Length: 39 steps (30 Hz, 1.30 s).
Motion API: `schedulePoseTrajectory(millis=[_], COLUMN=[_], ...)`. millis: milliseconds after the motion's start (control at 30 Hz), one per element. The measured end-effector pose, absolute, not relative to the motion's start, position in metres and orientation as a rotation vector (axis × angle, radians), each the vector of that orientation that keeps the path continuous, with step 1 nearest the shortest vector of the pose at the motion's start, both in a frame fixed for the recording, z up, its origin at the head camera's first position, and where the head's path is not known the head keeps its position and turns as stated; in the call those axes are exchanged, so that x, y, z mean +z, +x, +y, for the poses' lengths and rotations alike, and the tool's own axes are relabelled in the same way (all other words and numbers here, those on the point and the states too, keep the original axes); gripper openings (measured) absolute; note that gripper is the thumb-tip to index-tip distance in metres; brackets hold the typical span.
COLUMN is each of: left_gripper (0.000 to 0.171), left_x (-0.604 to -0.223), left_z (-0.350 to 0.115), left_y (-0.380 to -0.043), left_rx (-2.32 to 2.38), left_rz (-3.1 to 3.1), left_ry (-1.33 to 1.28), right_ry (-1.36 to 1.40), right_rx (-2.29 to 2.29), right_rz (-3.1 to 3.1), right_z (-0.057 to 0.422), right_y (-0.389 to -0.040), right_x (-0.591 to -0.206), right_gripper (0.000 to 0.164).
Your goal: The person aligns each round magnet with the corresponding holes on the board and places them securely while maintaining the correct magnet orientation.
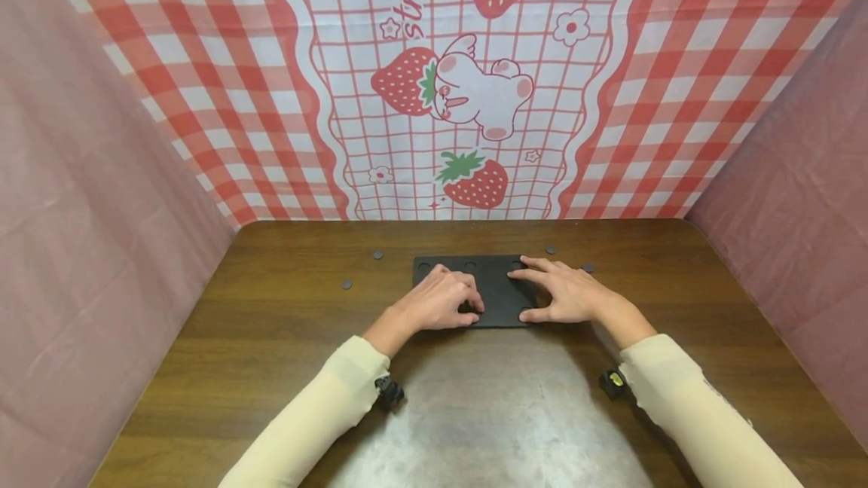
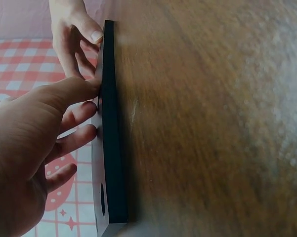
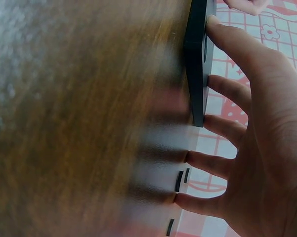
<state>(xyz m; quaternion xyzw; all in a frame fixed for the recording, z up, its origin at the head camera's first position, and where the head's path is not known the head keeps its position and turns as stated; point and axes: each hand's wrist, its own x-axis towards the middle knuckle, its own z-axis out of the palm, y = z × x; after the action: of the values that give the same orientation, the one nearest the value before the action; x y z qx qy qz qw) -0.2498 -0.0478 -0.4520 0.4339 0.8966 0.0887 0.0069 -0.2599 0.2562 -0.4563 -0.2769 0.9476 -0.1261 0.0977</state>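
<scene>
A flat black board with round recesses lies on the table. My left hand bends over its near middle, thumb and index tips close together at the surface. Whether they pinch anything is hidden. The left wrist view shows the left thumb and fingertips meeting the board's face. At the board's right end is my right hand, fingers spread, with the thumb on the near right recess. In the right wrist view, the right thumb and two fingers touch the board, while the other fingers reach past its end.
Small dark discs lie on the table: one disc and another disc left of the board, a disc behind its right end, and a disc by the right hand. A strawberry-print cloth hangs behind the wooden table.
</scene>
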Motion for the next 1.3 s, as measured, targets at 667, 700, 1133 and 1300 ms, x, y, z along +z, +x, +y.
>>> schedulePoseTrajectory(millis=[667,700,1133,1300], left_gripper=[0.013,0.013,0.014,0.014], left_x=[-0.446,-0.445,-0.446,-0.445], left_z=[-0.055,-0.056,-0.066,-0.072], left_y=[-0.255,-0.255,-0.254,-0.256], left_rx=[0.359,0.358,0.345,0.377], left_rz=[2.82,2.818,2.855,2.857], left_ry=[1.381,1.377,1.361,1.349], right_ry=[-0.824,-0.822,-0.82,-0.814], right_rx=[-0.369,-0.369,-0.378,-0.387], right_rz=[2.795,2.794,2.797,2.792], right_z=[0.255,0.255,0.255,0.256], right_y=[-0.261,-0.261,-0.261,-0.261], right_x=[-0.454,-0.454,-0.456,-0.456], right_gripper=[0.085,0.085,0.086,0.086])
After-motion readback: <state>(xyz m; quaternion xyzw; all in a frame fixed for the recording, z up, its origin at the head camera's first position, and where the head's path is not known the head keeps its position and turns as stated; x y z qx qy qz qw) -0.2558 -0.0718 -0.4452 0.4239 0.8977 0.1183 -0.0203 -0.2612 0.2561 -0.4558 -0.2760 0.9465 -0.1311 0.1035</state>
